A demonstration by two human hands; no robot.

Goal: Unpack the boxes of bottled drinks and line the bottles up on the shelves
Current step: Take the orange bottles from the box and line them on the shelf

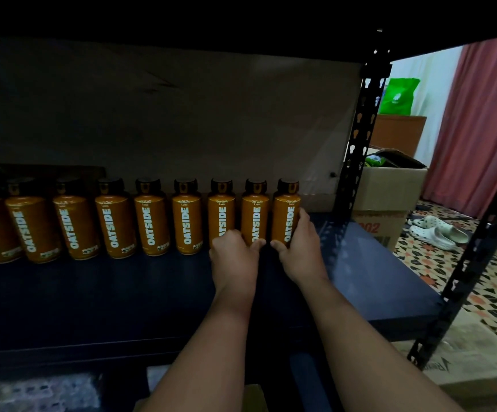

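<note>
Currently, a row of orange Oatside bottles (pixel 152 221) with black caps is seen standing upright along the far part of a dark blue shelf (pixel 122 292), the row running from the left edge of the view toward the right. White lettering reading OATSIDE is printed vertically on each label.

The rightmost bottle (pixel 286 215) is gripped low on its body by the right hand (pixel 299 251): the thumb is laid against the near left of the bottle's base, and the fingers are wrapped round its right side. The second bottle from the right (pixel 255 218) is held by the left hand (pixel 233 257), whose thumb is pressed on the lower front of the label; its fingers are curled near the base of the third bottle from the right (pixel 222 215), though how firmly that one is touched cannot be told. Both held bottles are kept upright in line with the rest, with narrow gaps between neighbours.

Behind the row a pale wall panel (pixel 181 114) is seen. The shelf is carried by black slotted metal uprights (pixel 357 138) at the right. Beyond the far upright, an open cardboard box (pixel 390 185) is stacked on another box (pixel 381 227) on a patterned tile floor (pixel 449 263). A pair of white clogs (pixel 437 230) is placed on that floor just right of the boxes. A green bag (pixel 397 95) is set on a brown cabinet (pixel 398 132) farther back, and a pink curtain (pixel 485 120) is hung at the far right.
</note>
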